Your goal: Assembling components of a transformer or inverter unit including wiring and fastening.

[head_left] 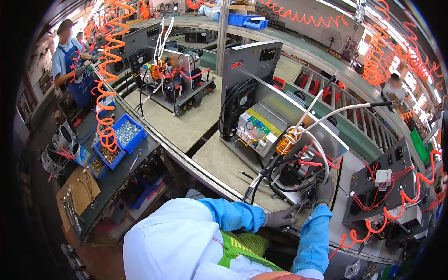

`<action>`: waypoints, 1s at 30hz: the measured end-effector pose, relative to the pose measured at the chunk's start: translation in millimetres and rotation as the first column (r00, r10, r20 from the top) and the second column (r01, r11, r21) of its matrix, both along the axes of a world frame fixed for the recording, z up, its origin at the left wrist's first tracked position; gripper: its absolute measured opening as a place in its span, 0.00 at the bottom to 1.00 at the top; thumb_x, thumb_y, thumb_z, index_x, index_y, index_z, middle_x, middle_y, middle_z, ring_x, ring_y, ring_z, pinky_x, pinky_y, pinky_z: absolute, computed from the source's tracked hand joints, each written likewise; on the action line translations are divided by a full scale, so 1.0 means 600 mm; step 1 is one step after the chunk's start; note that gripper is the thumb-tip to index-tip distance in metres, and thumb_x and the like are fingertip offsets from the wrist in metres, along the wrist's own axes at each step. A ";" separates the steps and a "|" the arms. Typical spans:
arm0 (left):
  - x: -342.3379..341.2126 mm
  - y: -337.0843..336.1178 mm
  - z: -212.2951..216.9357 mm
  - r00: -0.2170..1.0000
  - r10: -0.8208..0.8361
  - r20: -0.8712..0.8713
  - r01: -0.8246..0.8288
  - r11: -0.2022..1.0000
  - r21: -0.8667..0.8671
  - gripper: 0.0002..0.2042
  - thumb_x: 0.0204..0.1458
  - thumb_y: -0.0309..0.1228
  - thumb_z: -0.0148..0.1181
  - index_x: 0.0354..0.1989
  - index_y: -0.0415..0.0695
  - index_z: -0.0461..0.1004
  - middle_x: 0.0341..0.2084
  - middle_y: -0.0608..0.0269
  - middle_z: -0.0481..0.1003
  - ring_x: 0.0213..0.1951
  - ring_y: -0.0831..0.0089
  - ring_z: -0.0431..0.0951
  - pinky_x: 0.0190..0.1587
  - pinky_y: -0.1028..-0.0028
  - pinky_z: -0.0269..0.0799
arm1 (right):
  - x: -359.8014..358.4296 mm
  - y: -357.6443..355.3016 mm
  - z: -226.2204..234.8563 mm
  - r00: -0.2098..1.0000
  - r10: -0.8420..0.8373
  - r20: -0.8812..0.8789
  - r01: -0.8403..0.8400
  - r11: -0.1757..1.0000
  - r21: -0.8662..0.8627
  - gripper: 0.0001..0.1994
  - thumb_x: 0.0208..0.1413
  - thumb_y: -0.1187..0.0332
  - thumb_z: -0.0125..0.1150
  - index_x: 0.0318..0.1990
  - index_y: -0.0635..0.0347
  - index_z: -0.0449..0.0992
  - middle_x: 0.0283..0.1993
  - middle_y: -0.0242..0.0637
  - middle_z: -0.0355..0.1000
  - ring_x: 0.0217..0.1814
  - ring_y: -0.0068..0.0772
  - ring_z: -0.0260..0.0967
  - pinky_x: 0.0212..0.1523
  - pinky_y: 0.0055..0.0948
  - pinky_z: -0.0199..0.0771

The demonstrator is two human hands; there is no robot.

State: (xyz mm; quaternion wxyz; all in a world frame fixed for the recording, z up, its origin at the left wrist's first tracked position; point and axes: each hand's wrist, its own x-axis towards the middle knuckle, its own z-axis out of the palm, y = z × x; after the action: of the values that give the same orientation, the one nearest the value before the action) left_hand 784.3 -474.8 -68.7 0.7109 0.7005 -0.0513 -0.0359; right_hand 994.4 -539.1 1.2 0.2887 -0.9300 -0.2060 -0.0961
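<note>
My right hand (325, 191), in a grey glove, is at the near right corner of an open metal chassis (336, 136). It is closed beside the white and black cables, and what its fingers hold is hidden. My left hand (279, 218), also gloved, is low at the chassis's front edge, its fingers stretched toward the cable ends. A copper-wound coil (286, 143) with thick white cables (322, 111) stands in the chassis. Black cables (268, 175) loop below it, near red leads (310, 163). Left of the coil is a green circuit board (258, 125).
A similar chassis (175, 88) stands farther left on the line, and a grey panel with red wires (380, 182) is at right. Blue bins of small fasteners (127, 132) sit on the left bench. Orange coiled hoses (109, 70) hang down. A co-worker (70, 60) stands far left.
</note>
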 end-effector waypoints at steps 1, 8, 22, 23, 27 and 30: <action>0.001 -0.002 -0.006 1.000 0.001 0.000 -0.001 1.000 -0.001 0.39 0.55 0.48 0.49 0.67 0.47 0.34 0.28 0.51 0.73 0.34 0.62 0.73 0.40 0.66 0.68 | 0.000 0.000 0.001 1.000 0.005 0.006 -0.005 1.000 -0.006 0.18 0.43 0.59 0.59 0.41 0.58 0.70 0.38 0.51 0.69 0.45 0.55 0.65 0.46 0.47 0.64; 0.009 -0.006 -0.028 0.992 0.052 0.114 -0.049 0.998 -0.032 0.37 0.58 0.42 0.47 0.67 0.44 0.30 0.22 0.62 0.68 0.27 0.74 0.69 0.32 0.74 0.66 | -0.002 0.001 -0.001 1.000 -0.007 -0.002 0.007 1.000 -0.015 0.17 0.43 0.59 0.59 0.41 0.56 0.70 0.39 0.50 0.69 0.46 0.54 0.65 0.46 0.47 0.63; -0.001 0.000 0.002 0.999 0.051 0.000 -0.051 0.998 -0.031 0.37 0.57 0.45 0.47 0.67 0.46 0.34 0.22 0.57 0.69 0.29 0.68 0.69 0.36 0.69 0.66 | 0.001 0.001 0.001 1.000 0.000 -0.016 0.000 1.000 -0.009 0.19 0.44 0.56 0.59 0.42 0.55 0.71 0.38 0.48 0.69 0.45 0.51 0.65 0.46 0.43 0.64; -0.003 0.000 0.006 0.999 0.039 -0.012 -0.039 0.998 -0.043 0.37 0.57 0.45 0.47 0.67 0.46 0.34 0.22 0.58 0.69 0.28 0.68 0.69 0.36 0.69 0.66 | 0.001 -0.001 -0.001 1.000 -0.003 -0.017 0.003 1.000 -0.008 0.19 0.44 0.56 0.59 0.42 0.55 0.71 0.38 0.48 0.69 0.45 0.51 0.65 0.46 0.43 0.64; 0.007 0.001 -0.013 1.000 0.024 0.008 -0.024 0.999 -0.042 0.37 0.57 0.46 0.47 0.67 0.46 0.34 0.22 0.58 0.68 0.29 0.69 0.68 0.36 0.70 0.65 | 0.002 -0.003 -0.003 1.000 -0.003 -0.005 0.003 1.000 -0.013 0.19 0.44 0.56 0.60 0.42 0.55 0.71 0.39 0.49 0.68 0.45 0.51 0.65 0.46 0.43 0.64; 0.007 -0.010 -0.027 0.994 0.070 0.084 -0.070 0.998 -0.006 0.37 0.58 0.46 0.47 0.67 0.45 0.33 0.24 0.62 0.68 0.28 0.76 0.67 0.34 0.75 0.65 | 0.000 -0.003 -0.004 0.999 -0.023 -0.024 0.023 1.000 -0.008 0.19 0.43 0.56 0.61 0.42 0.55 0.71 0.39 0.48 0.68 0.45 0.51 0.65 0.46 0.43 0.64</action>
State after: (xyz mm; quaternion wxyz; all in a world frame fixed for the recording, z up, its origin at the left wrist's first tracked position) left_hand 788.3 -480.5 -84.8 0.7099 0.7017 -0.0566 0.0185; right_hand 994.5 -541.2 -1.3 0.2866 -0.9345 -0.1922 -0.0872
